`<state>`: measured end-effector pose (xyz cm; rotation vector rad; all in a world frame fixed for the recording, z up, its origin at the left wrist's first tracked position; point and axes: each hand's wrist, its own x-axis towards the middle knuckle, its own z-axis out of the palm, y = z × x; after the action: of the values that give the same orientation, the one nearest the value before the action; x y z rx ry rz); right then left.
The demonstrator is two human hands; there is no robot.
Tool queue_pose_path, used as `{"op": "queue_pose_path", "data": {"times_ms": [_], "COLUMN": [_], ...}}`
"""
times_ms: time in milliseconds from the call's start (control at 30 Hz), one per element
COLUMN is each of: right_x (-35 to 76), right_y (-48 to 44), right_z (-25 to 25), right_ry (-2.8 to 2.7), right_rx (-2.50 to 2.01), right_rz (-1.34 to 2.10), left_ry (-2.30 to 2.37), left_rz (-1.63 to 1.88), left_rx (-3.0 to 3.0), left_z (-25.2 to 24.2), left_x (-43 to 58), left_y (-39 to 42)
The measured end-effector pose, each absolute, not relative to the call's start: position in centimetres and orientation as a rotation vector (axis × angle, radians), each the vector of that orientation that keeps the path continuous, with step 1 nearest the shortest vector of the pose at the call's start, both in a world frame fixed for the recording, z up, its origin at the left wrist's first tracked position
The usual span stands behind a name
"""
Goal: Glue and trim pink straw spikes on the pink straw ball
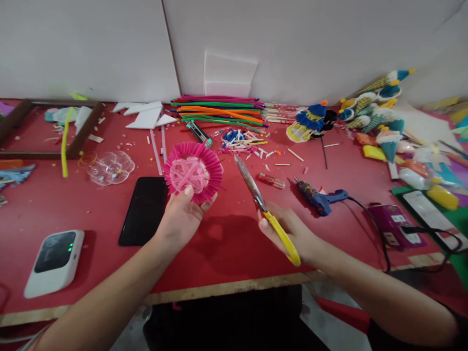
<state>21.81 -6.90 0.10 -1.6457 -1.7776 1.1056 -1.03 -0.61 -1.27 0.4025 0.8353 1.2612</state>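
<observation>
My left hand (182, 213) holds up a round pink craft piece (192, 171) made of radiating straw-like ribs, fingers closed on its lower edge. My right hand (288, 230) grips yellow-handled scissors (263, 204), blades closed and pointing up-left towards the pink piece, with a gap between blade tip and piece. Both hands hover above the red table (226, 243).
A black phone (145, 210) lies left of my left hand. A blue glue gun (321, 197) with black cable lies at right. Coloured straws (219, 109) and cut bits (244, 141) sit behind. A white device (54, 261) rests near left. Finished craft figures (373, 114) crowd the far right.
</observation>
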Motion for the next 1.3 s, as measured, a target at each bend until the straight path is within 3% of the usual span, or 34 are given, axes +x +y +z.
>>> {"op": "queue_pose_path", "data": {"times_ms": [1300], "right_x": [20.3], "right_y": [-5.8], "right_z": [-1.6], "right_ry": [-1.687], "right_rx": [-1.648], "right_rz": [1.166], "left_ry": [0.894], "left_rz": [1.256], "left_rx": [0.367], "left_z": [-1.5], "left_x": [-0.8], "left_y": [-0.5]}}
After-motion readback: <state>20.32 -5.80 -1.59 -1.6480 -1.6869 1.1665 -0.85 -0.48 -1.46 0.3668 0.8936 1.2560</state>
